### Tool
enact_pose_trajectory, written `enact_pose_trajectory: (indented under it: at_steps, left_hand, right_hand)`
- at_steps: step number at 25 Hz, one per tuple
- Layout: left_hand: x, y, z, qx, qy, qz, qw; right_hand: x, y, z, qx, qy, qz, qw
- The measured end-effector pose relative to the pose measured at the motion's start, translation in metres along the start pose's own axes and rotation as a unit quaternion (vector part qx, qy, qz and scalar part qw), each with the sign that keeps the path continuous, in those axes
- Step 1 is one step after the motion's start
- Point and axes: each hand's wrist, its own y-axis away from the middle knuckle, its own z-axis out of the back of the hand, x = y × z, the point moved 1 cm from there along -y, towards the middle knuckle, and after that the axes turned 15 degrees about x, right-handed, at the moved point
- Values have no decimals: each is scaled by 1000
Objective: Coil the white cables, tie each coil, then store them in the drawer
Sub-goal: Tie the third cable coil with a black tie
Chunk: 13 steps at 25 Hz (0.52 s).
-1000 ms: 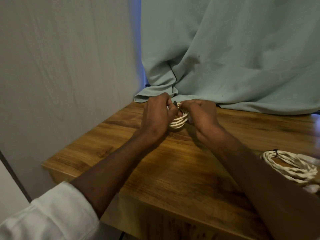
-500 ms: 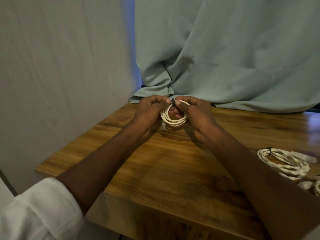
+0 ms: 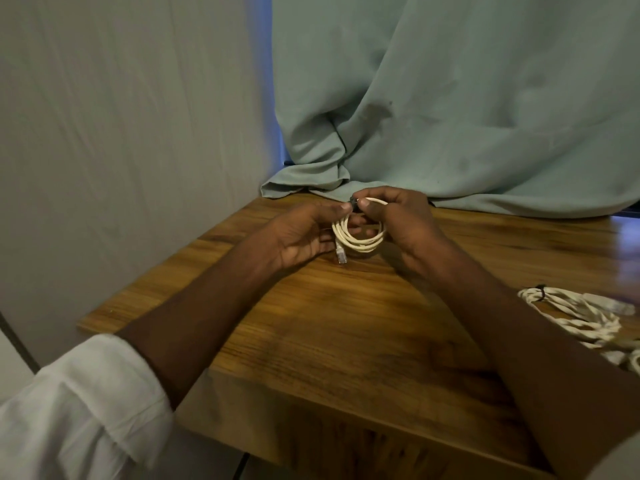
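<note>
A small white cable coil (image 3: 360, 239) stands upright between my hands above the wooden table (image 3: 346, 323). A dark tie (image 3: 354, 203) sits at the coil's top. My left hand (image 3: 304, 237) pinches the tie from the left, and my right hand (image 3: 401, 220) pinches it from the right while its fingers curl round the coil. One clear plug (image 3: 341, 255) of the cable hangs at the coil's lower left. A second white coil (image 3: 581, 317) with a black tie lies on the table at the right.
A pale green curtain (image 3: 450, 116) hangs behind the table and rests on its far edge. A grey wall (image 3: 121, 133) stands close on the left. More white cable (image 3: 635, 363) shows at the right frame edge. No drawer is in view.
The coil has turned from lying nearly flat between my hands to standing upright and facing me. Both hands shifted slightly, fingertips now meeting at the tie on top.
</note>
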Motion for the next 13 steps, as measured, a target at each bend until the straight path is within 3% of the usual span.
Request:
enact_pose_trajectory:
  at_steps: [4, 8, 13]
  left_hand:
    - [-1, 0, -1, 7, -1, -22, 1000]
    - [-6, -2, 7, -38, 62, -104, 992]
    - [-8, -7, 5, 6, 107, -155, 982]
  right_hand:
    - [5, 6, -4, 26, 22, 42, 999]
    - [8, 6, 3, 66, -38, 3, 997]
    - [5, -3, 3, 93, -166, 5, 982]
